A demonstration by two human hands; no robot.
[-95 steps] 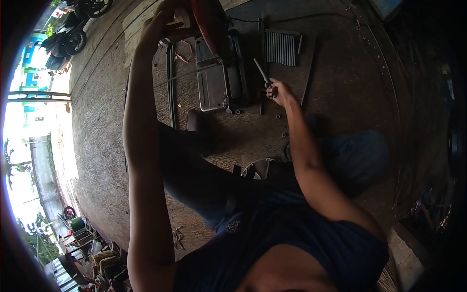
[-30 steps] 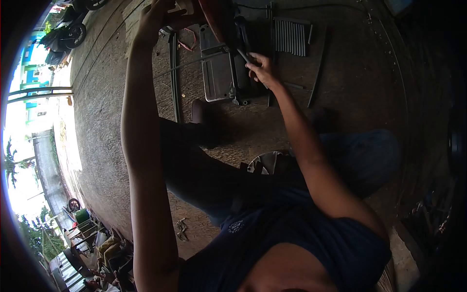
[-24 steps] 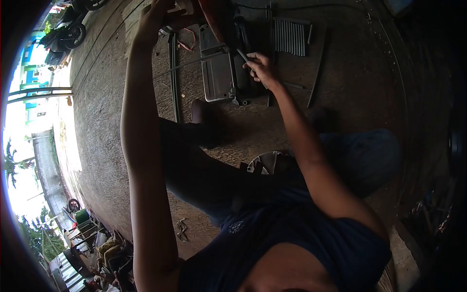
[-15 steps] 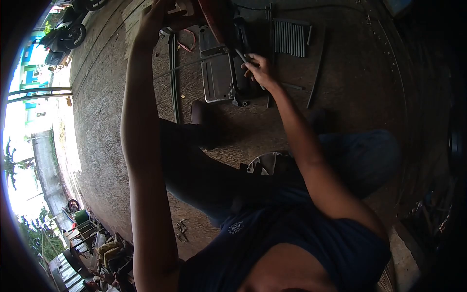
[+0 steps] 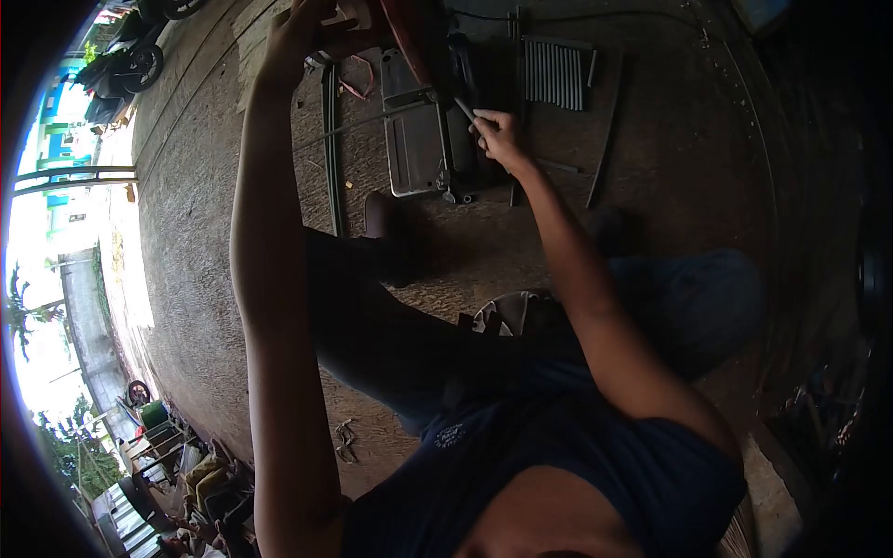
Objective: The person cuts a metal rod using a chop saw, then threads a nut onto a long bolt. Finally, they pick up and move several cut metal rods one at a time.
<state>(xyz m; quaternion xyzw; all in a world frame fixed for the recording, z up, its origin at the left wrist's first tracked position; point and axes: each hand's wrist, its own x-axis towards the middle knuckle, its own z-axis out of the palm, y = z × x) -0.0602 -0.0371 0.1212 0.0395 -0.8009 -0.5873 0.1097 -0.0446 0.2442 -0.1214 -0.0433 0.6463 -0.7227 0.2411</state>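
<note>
Brown, worn floor (image 5: 195, 232) fills much of the head view, with cut rods (image 5: 555, 74) laid in a row. The left hand (image 5: 298, 33) curls firmly around a red chop saw (image 5: 406, 42); the right hand (image 5: 500, 138) pinches a slim metal rod (image 5: 464, 107), its tip near the saw's lower end.

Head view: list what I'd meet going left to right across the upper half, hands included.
Parked motorcycles, left hand, red machine, right hand, row of short rods, long thin bar.
</note>
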